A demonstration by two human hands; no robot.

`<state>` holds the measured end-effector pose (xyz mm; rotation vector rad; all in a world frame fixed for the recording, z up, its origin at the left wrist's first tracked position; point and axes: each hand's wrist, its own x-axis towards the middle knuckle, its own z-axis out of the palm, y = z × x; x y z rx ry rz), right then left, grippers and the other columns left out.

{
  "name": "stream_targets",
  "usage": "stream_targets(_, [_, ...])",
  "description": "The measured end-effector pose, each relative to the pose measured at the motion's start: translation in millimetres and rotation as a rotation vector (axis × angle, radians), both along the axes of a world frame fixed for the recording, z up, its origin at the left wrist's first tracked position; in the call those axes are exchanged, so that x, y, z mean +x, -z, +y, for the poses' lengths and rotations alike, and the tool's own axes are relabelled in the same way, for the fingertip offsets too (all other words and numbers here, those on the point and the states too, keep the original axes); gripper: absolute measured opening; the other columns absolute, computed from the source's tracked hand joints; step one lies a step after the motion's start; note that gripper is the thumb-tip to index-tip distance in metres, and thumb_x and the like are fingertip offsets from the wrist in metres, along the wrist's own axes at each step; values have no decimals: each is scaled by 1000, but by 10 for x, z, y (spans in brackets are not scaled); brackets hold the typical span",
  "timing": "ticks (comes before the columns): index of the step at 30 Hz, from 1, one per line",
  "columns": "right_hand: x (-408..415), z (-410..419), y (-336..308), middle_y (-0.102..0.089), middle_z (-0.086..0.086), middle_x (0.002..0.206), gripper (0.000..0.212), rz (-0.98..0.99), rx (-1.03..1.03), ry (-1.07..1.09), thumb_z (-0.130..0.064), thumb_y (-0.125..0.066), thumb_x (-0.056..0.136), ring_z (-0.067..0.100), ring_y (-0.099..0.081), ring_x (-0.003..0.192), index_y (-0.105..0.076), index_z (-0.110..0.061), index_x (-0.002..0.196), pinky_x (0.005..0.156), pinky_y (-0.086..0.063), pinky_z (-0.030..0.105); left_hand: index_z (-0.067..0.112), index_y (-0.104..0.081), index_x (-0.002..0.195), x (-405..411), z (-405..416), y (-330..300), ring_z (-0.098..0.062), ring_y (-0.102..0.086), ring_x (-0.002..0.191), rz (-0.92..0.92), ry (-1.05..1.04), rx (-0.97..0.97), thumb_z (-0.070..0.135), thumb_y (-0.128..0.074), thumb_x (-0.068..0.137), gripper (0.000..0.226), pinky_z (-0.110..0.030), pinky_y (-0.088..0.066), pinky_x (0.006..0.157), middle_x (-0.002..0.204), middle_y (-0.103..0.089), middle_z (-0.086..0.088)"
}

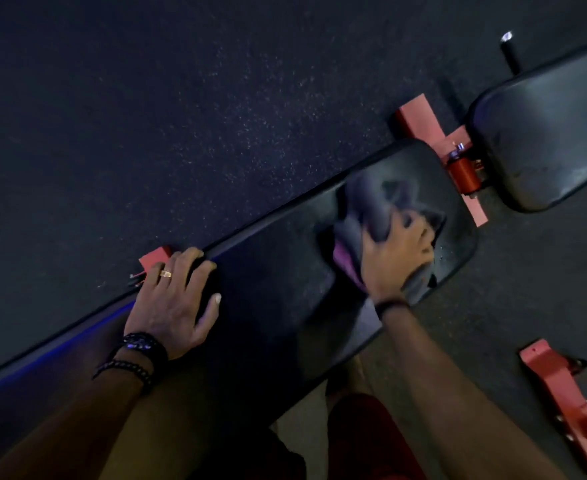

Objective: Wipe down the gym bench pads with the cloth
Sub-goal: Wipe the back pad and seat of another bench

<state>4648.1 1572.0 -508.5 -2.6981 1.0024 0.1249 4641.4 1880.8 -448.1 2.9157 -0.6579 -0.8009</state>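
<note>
Gym floor, dark speckled rubber flooring (pixel 181 116), black padded weight bench (pixel 267 289) on a red steel frame (pixel 423 123), second pad (pixel 544 133) beyond

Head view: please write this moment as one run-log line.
right hand: grips crumpled grey-purple cloth on long black vinyl bench pad | left hand: rests on pad's far edge | short black seat pad: untouched
</note>
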Motion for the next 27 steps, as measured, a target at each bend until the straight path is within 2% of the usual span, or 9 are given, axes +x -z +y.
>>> stream_targets(2, [225, 308, -44, -54, 9, 117, 46, 2, 10, 195, -51, -55, 73, 37, -49, 111, -64, -26, 111, 86, -42, 54, 8, -46, 123, -28, -6, -1, -35, -48, 108, 4, -4, -2, 46, -38, 87, 53, -54, -46, 88, 128, -44, -19])
stream_targets(6, [-1140, 1051, -430, -49, 2, 120, 53, 16, 200, -524, -45, -62, 65, 31, -48, 112, -56, -33, 117, 91, -40, 52, 5, -49, 122, -5, -20, -12, -41, -53, 106, 21, -11, -4, 45, -40, 86, 55, -56, -42, 90, 128, -46, -21])
stream_targets(8, [-1469, 723, -411, -46, 3, 118, 51, -9, 148, -375, -43, -58, 64, 34, -51, 108, -51, -34, 113, 87, -42, 54, 5, -51, 122, -19, -9, -36, -40, -52, 108, 37, -28, -7, 45, -39, 87, 55, -57, -41, 93, 128, -46, -20])
stream_targets(12, [-296, 32, -62, -46, 8, 129, 47, 41, 67, 440, -50, -52, 81, 36, -41, 122, -57, -30, 123, 96, -37, 54, 4, -51, 124, -22, -12, -22, -39, -52, 109, 3, -20, -18, 45, -38, 88, 55, -56, -42, 92, 130, -45, -20])
stream_targets(15, [-155, 508, -110, -50, 5, 124, 49, 7, 4, 47, -47, -55, 72, 32, -44, 116, -61, -29, 117, 91, -37, 49, 4, -50, 123, -50, -25, -31, -39, -52, 107, -31, -7, -30, 43, -38, 89, 53, -53, -42, 89, 129, -45, -20])
stream_targets(18, [-1178, 1133, -395, -51, 1, 122, 52, -58, 190, -429, -45, -61, 69, 29, -46, 116, -60, -32, 118, 94, -37, 49, 3, -51, 122, -55, -15, -37, -40, -53, 104, -52, 7, -27, 42, -37, 89, 52, -52, -42, 84, 128, -46, -21])
stream_targets(20, [-1571, 916, -364, -50, 0, 122, 49, -87, 191, -338, -44, -58, 67, 29, -47, 117, -60, -33, 115, 95, -38, 51, 3, -52, 122, -69, -25, -36, -39, -53, 105, -48, 11, -25, 42, -37, 90, 52, -52, -43, 84, 128, -47, -20])
stream_targets(24, [-594, 70, -99, -48, 3, 128, 48, -41, 99, 415, -53, -52, 73, 33, -41, 123, -64, -32, 114, 100, -35, 56, 4, -52, 122, -97, -25, -45, -38, -52, 111, -64, 12, -16, 43, -36, 91, 52, -53, -43, 88, 130, -47, -19])
stream_targets(27, [-107, 206, -60, -50, 3, 130, 48, -41, 92, 110, -47, -58, 68, 33, -41, 124, -65, -31, 112, 103, -31, 55, 5, -52, 124, -45, -86, -50, -40, -49, 119, -74, 118, -52, 35, -37, 89, 49, -58, -41, 96, 136, -46, -19])
